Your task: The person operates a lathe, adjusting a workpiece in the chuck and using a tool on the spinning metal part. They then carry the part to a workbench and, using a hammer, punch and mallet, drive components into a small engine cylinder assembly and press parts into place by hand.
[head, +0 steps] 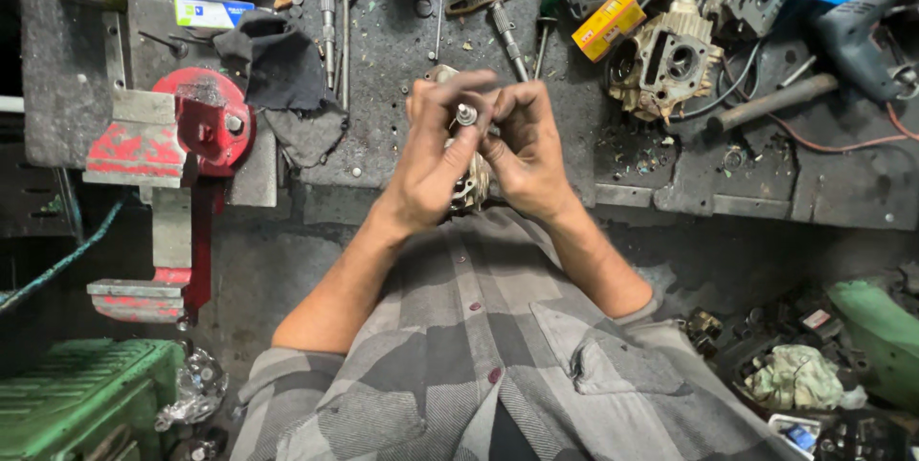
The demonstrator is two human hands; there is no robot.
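Both hands met over the workbench (402,49). The left hand (436,159) and right hand (526,150) were curled shut around a small metal part (466,114). A red vise (196,126) stood at nine o'clock.

Single head camera, looking steeply down over chest at hands (479,150) and bench (402,59); close range, bench's far edge probably cropped at frame top.

A repair workshop: red vise (196,126) at left, engine block (670,59) upper right, drill (862,25), tools strewn on greasy bench (392,59).
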